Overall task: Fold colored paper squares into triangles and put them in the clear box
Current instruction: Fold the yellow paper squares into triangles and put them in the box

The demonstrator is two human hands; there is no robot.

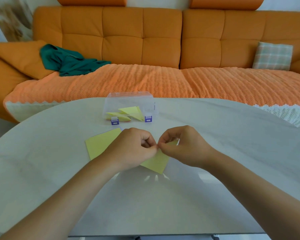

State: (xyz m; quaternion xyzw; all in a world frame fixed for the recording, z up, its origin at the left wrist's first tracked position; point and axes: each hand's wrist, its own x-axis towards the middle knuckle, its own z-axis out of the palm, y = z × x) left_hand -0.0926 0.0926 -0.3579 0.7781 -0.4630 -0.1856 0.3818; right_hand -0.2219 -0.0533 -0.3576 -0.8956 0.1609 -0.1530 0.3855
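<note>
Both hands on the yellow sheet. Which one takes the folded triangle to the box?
Left, probably. The box sits straight beyond the left hand; the right hand lies further to the side and would cross over. Both pinch the sheet now.

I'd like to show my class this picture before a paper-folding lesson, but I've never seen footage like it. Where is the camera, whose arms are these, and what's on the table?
No machine here: the one picture comes from a camera worn on a person's head, looking down at their own arms. The left hand and right hand both pinch a pale yellow paper sheet between curled fingers, mid-fold. More flat yellow paper lies on the pale grey table by the left wrist. Beyond is a clear plastic box with purple clasps, holding folded yellow triangles. An orange sofa fills the background.
</note>
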